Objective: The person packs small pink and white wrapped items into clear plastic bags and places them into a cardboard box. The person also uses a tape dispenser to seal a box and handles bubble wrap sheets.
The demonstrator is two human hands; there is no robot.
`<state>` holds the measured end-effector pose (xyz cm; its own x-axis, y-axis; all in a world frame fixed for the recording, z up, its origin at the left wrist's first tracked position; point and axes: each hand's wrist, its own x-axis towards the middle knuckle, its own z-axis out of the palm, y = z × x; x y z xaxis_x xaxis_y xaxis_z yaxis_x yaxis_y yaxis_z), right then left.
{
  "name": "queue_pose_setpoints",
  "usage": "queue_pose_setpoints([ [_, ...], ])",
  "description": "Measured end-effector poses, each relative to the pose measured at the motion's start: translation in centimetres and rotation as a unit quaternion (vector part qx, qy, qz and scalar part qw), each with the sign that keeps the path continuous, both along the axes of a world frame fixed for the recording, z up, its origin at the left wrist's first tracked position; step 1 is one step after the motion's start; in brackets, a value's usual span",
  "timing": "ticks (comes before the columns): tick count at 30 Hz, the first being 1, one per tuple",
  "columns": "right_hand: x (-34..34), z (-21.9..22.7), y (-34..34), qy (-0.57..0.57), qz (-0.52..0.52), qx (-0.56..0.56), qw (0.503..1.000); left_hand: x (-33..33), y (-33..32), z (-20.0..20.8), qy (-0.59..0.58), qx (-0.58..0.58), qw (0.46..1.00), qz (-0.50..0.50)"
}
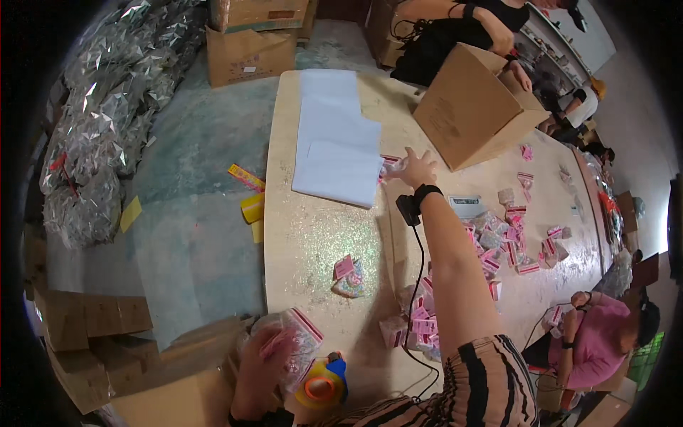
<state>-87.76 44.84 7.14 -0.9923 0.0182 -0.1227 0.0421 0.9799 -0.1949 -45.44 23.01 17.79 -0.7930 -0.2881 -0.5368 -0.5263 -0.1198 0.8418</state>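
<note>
So, clock directions here all run from the clear bag (302, 341), with 12 straight up the table. That bag sits at the near left edge, under our left hand (263, 356), which has something pink at its fingertips. It's too blurry there, so we honestly can't tell how tight that grip is, or whether the bag is sealed.

Our right hand (416, 169) is off at 1 o'clock, fingers spread wide over a small packet (386, 169). It isn't gripping anything that we can make out.

As for progress, our guess is a fair bit is done: there's a near heap (423, 324) of pink-labelled packets at 3 o'clock and a bigger heap (505, 242) at 2. What looks left is the clear bag, the small packet, and one loose bag (350, 277) with a pink tag lying apart from the heaps at 1 o'clock. No way for us to get a proper count.

Further out, we've got a tape dispenser (320, 388) just beside the clear bag at 5, a white sheet (338, 156) at 12, and a tilted cardboard box (462, 107) at 1 with a co-worker in black (437, 46) behind it. Someone in pink (601, 331) sits at 3, and shiny plastic (107, 128) is piled between 10 and 11.
</note>
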Motion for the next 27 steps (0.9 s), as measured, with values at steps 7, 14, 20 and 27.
queue_pose_setpoints([
  [7,-1.1,-4.1,0.3,0.046,-0.002,-0.031,0.998,1.2,-1.1,-3.1,0.044,0.034,0.998,0.013],
  [14,1.4,-3.5,6.8,0.007,0.131,-0.087,0.987,1.0,-0.7,-3.6,0.054,-0.005,0.998,0.045],
  [20,9.9,3.8,8.2,-0.008,0.225,-0.2,0.954,0.6,-1.4,-4.1,0.122,-0.023,0.992,-0.012],
  [27,17.6,8.0,7.4,-0.152,0.343,-0.222,0.9,-0.4,-1.2,-2.1,0.116,0.027,0.993,-0.002],
])
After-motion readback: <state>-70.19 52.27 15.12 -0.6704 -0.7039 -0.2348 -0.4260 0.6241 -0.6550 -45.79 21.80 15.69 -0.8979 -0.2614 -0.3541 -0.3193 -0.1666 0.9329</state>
